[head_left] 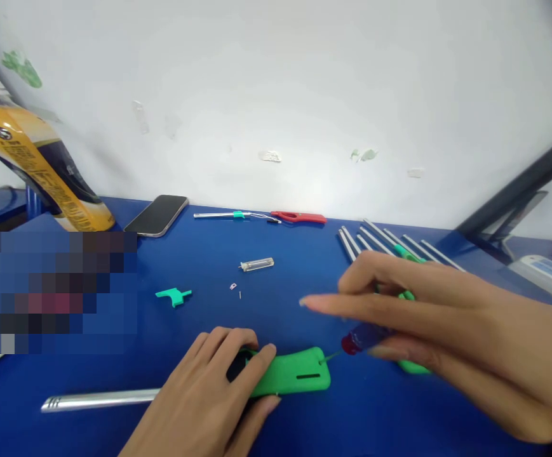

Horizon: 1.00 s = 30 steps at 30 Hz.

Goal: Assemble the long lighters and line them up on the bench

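My left hand [204, 393] is wrapped over a green long-nosed lighter [288, 374], pressing it to the blue table. The lighter's silver tube [99, 400] sticks out to the left of that hand. My right hand [447, 324] grips a screwdriver [361, 338] with a red and dark translucent handle, index finger stretched out. The screwdriver's thin tip meets the hole at the lighter's right end. Beyond my hands lie a teal trigger piece [175, 296], a clear fuel tank [256, 264], a tiny screw [240, 295] and a small pale part [232, 287].
Several metal-tubed lighters [375, 238] lie at the right, partly behind my right hand. Against the wall are a red lighter shell [304, 218] and a metal tube with a teal piece [216, 215]. A phone [159, 214] and a yellow drink bottle [42, 152] stand left; a blurred patch hides nearby things.
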{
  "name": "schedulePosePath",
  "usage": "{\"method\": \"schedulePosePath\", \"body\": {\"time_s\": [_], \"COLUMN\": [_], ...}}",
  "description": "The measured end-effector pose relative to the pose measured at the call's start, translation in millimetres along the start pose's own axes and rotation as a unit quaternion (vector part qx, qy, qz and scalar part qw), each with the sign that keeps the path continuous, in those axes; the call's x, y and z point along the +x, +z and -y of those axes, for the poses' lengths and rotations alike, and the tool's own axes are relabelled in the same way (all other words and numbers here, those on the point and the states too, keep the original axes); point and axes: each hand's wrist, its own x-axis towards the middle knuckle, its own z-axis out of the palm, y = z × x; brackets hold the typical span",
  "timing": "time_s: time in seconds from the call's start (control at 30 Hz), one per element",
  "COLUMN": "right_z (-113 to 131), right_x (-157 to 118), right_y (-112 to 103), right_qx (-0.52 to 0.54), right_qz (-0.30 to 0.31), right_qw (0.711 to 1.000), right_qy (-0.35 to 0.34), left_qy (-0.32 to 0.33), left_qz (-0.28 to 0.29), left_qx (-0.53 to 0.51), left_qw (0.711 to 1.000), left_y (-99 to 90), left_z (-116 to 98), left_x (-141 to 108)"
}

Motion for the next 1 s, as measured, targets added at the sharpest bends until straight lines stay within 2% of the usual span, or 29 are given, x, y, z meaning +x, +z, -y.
{"method": "schedulePosePath", "body": {"time_s": [0.07, 0.13, 0.27, 0.37, 0.5, 0.67, 0.83, 1.0], "right_z": [-6, -10, -12, -9, -4, -5, -4, -2], "right_x": [-2, -2, 1, 4, 7, 8, 12, 10], "right_y": [-3, -3, 1, 6, 13, 24, 25, 23], "right_qx": [0.048, 0.049, -0.041, -0.126, -0.188, -0.248, -0.223, -0.277], "right_qz": [0.029, 0.024, -0.015, -0.051, -0.085, -0.151, -0.16, -0.129], "right_qw": [0.998, 0.999, 0.999, 0.99, 0.977, 0.955, 0.958, 0.946], "right_qy": [-0.005, -0.005, -0.006, -0.033, -0.064, -0.059, -0.076, -0.111], "left_qy": [0.002, 0.004, 0.006, 0.012, 0.008, 0.012, 0.02, 0.047], "left_qz": [0.002, -0.001, -0.012, -0.016, -0.013, -0.018, -0.002, -0.037], "left_qx": [0.005, 0.009, 0.017, 0.02, 0.028, 0.034, 0.035, 0.054], "left_qw": [1.0, 1.0, 1.0, 1.0, 1.0, 0.999, 0.999, 0.997], "left_y": [-0.3, -0.4, 1.1, 2.3, 3.3, 5.8, 7.3, 12.8], "left_z": [0, 0, 0, 1, 2, 4, 7, 12], "left_x": [2, 3, 2, 0, -1, -1, -1, -2]}}
